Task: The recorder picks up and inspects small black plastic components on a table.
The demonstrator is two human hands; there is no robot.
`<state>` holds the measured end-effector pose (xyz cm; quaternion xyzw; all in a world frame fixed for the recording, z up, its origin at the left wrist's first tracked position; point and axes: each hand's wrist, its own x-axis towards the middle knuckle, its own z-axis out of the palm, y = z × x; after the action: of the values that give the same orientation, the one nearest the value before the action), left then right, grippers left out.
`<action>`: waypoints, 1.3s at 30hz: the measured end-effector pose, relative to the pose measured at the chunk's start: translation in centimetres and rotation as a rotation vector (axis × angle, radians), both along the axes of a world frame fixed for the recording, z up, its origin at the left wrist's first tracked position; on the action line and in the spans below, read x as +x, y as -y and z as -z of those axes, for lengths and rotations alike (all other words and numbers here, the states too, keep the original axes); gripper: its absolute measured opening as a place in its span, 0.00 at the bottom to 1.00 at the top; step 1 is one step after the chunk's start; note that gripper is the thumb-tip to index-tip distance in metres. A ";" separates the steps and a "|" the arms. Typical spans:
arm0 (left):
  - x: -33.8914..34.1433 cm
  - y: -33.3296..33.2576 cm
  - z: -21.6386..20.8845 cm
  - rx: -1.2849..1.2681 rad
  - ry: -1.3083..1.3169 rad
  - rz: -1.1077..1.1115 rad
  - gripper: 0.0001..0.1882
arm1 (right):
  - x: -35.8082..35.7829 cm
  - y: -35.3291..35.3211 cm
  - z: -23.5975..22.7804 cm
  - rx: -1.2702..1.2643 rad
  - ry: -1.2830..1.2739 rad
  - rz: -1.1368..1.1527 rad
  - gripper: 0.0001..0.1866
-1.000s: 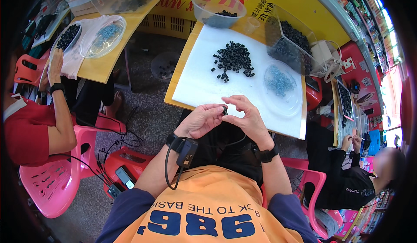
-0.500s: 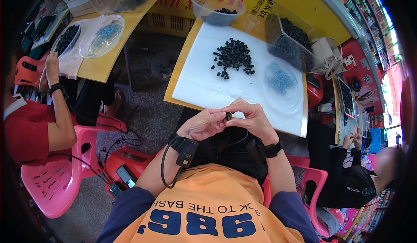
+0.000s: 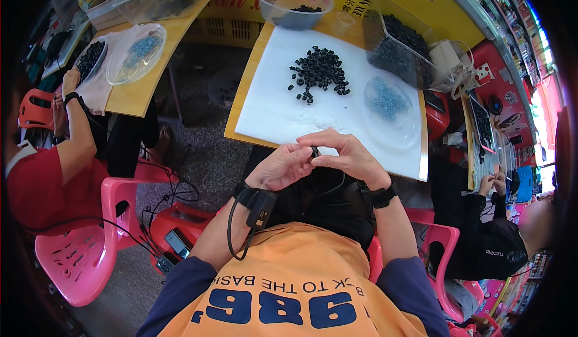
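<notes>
In front of my lap, at the near edge of the white-topped table, both hands meet over a small black cylindrical piece (image 3: 314, 151). My left hand (image 3: 280, 167) pinches it between thumb and fingertips. My right hand (image 3: 355, 159) curls round its other side, with index finger and thumb closed in on the piece and partly covering it. Beyond the hands, a heap of small black cylindrical pieces (image 3: 319, 71) lies loose on the white sheet (image 3: 265, 111). To its right rests a shallow clear dish (image 3: 402, 133) holding tiny light-blue pieces (image 3: 386, 101).
At the table's back stand a clear round bowl (image 3: 295, 18) and a clear bin of black pieces (image 3: 400, 48). One person in a red top (image 3: 57, 186) works at a table on the left; another in black (image 3: 487, 241) sits right. Cables (image 3: 150, 201) trail beside a pink chair (image 3: 72, 265).
My right index finger has shifted left over the top of the black piece. Both hands remain together at nearly the same place. The whole view has tilted slightly.
</notes>
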<state>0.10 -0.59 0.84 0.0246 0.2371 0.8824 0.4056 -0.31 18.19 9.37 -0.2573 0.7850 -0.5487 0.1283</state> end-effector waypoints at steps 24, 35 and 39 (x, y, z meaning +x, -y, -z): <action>0.2 -0.2 -3.3 -0.506 -0.621 -0.296 0.23 | 2.9 4.4 1.7 -0.101 0.023 0.278 0.09; -0.3 -1.0 -2.9 -0.134 0.003 -0.465 0.16 | 1.7 3.6 2.8 -0.349 0.282 0.377 0.13; -0.6 0.3 0.1 -0.443 -0.123 -0.307 0.16 | 0.8 3.0 2.4 -0.314 0.157 0.492 0.14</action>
<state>-0.48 -0.85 0.76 -0.0476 0.4494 0.8570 0.2475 0.47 15.24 7.01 -0.0329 0.7168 -0.6964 0.0104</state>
